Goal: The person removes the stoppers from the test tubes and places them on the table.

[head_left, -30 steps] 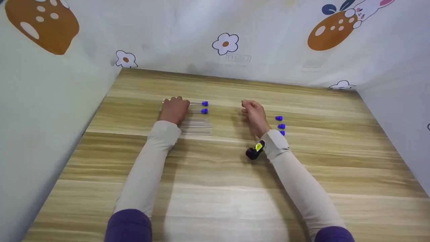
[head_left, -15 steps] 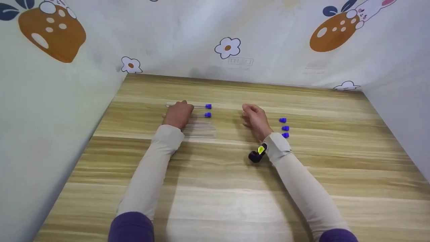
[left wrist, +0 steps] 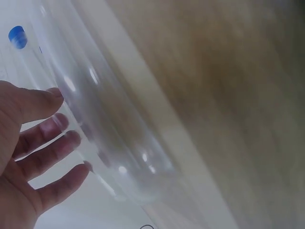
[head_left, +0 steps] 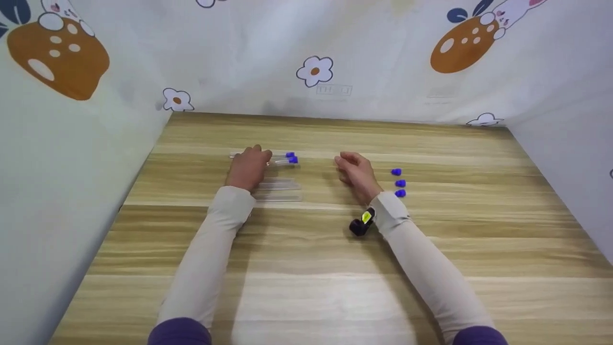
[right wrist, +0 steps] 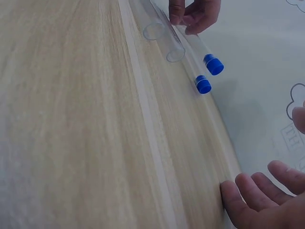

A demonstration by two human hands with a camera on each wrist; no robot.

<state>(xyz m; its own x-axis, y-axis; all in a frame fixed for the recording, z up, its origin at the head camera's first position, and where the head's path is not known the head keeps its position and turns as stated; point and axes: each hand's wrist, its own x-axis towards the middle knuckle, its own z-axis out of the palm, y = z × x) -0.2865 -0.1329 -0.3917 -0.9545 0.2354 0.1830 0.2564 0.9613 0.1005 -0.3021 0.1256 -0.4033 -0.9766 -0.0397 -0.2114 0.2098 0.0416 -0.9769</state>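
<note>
My left hand [head_left: 249,167] pinches a clear test tube with a blue cap [head_left: 293,159], slightly lifted and tilted over the table. A second capped tube [right wrist: 203,85] lies close by. In the right wrist view the raised cap [right wrist: 213,64] shows past the left fingers [right wrist: 202,16]. On the near side lie several uncapped clear tubes [head_left: 280,196], their open ends to the right and partly under the left hand. Holding nothing, my right hand [head_left: 359,175] hovers with loosely bent fingers between tubes and loose caps. The left wrist view shows tube bottoms [left wrist: 138,186] large and blurred.
Three loose blue caps [head_left: 400,183] form a short column right of the right hand. A black wrist camera [head_left: 361,224] sits on the right cuff. A patterned sheet [head_left: 383,72] borders the wooden table [head_left: 306,268] at the back and sides.
The nearer capped tube has come up off the table in my left hand, its cap now close to the farther one. The right hand hardly moves. The head view shifts slightly.
</note>
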